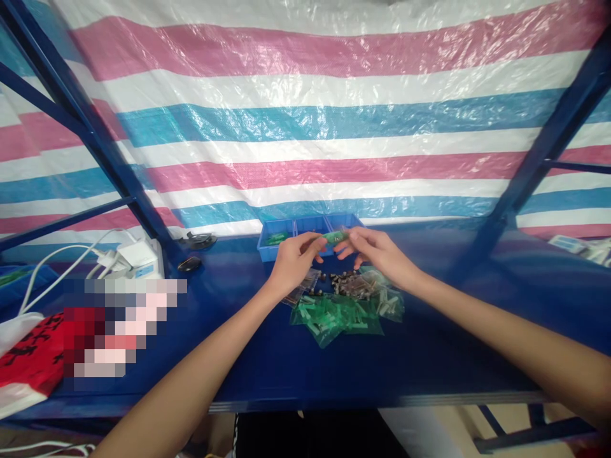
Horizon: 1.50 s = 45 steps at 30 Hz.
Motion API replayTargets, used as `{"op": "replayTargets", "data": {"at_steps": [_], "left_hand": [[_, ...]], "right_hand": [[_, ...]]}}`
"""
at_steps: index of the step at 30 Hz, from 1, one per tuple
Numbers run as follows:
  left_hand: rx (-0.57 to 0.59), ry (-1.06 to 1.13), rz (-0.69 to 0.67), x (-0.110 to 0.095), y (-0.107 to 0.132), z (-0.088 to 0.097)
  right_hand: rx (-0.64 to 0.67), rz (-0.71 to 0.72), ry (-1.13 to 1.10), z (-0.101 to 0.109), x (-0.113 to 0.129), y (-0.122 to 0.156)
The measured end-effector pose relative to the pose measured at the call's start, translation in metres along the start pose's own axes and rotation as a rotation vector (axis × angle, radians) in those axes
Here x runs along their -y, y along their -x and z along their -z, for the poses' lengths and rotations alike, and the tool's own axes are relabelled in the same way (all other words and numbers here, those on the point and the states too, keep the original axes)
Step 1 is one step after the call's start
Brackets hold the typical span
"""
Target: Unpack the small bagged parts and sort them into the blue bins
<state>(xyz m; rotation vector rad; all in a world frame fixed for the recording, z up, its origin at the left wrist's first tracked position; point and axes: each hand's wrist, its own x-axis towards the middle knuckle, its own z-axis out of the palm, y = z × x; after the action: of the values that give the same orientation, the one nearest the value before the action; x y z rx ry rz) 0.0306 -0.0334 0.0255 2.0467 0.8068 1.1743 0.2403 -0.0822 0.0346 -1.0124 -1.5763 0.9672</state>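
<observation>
Between my two hands, above the desk, is a small green plastic bag (335, 236). The fingers of my left hand (296, 256) pinch its left end, and those of my right hand (375, 249) pinch its right end. What the bag contains is too small to tell. Below my hands lie several green plastic bags (334, 318) with pale strips showing through. Small dark and metallic parts (353, 284) lie just behind them, beside a clear bag (390, 304) with whitish pieces. A blue divided tray (274, 252) stands behind my hands, with green pieces in its left compartment.
The blue desk (458, 343) runs up to a striped plastic sheet (324, 114), framed by blue metal posts. At the left are a white power strip with plugs (143, 257), cables, a black object (189, 264) and a red bag (38, 350). A pixelated patch hides something there.
</observation>
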Motion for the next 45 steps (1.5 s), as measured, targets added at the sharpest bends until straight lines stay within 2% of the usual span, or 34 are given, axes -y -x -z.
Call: {"op": "replayTargets", "data": {"at_steps": [4, 7, 11, 14, 17, 20, 23, 26, 30, 32, 35, 39, 45], "left_hand": [[0.063, 0.027, 0.025, 0.002, 0.0, -0.001], [0.151, 0.028, 0.03, 0.0, 0.002, -0.002], [0.101, -0.134, -0.046, -0.004, 0.002, 0.001], [0.089, -0.331, -0.156, -0.004, 0.0, 0.009], [0.196, -0.455, -0.187, -0.004, -0.002, 0.018], [0.352, -0.455, -0.109, -0.005, -0.002, 0.024], [0.468, -0.431, -0.023, -0.005, -0.002, 0.027], [0.518, -0.443, -0.003, -0.003, -0.001, 0.026], [0.528, -0.461, -0.028, 0.001, -0.002, 0.022], [0.518, -0.467, -0.033, 0.002, -0.002, 0.02], [0.506, -0.475, -0.046, 0.003, -0.001, 0.018], [0.487, -0.477, -0.082, 0.006, 0.002, 0.016], [0.401, -0.478, -0.191, 0.005, 0.003, 0.011]], "right_hand": [[-0.061, 0.08, 0.246, 0.004, -0.002, -0.002], [-0.131, 0.1, 0.306, 0.01, -0.002, -0.004], [-0.291, 0.135, 0.351, 0.027, -0.005, -0.014], [-0.431, 0.161, 0.497, 0.04, -0.018, -0.027], [-0.471, 0.172, 0.805, 0.05, -0.038, -0.04], [-0.473, 0.208, 0.967, 0.056, -0.054, -0.045], [-0.434, 0.224, 1.0, 0.058, -0.057, -0.042], [-0.374, 0.271, 1.032, 0.05, -0.05, -0.033], [-0.219, 0.456, 1.044, 0.023, -0.03, -0.017], [-0.136, 0.491, 1.031, 0.008, -0.02, -0.008], [-0.041, 0.461, 1.032, -0.009, -0.012, 0.003], [0.097, 0.401, 1.046, -0.018, -0.014, 0.008], [0.126, 0.372, 0.995, -0.017, -0.017, 0.006]]}}
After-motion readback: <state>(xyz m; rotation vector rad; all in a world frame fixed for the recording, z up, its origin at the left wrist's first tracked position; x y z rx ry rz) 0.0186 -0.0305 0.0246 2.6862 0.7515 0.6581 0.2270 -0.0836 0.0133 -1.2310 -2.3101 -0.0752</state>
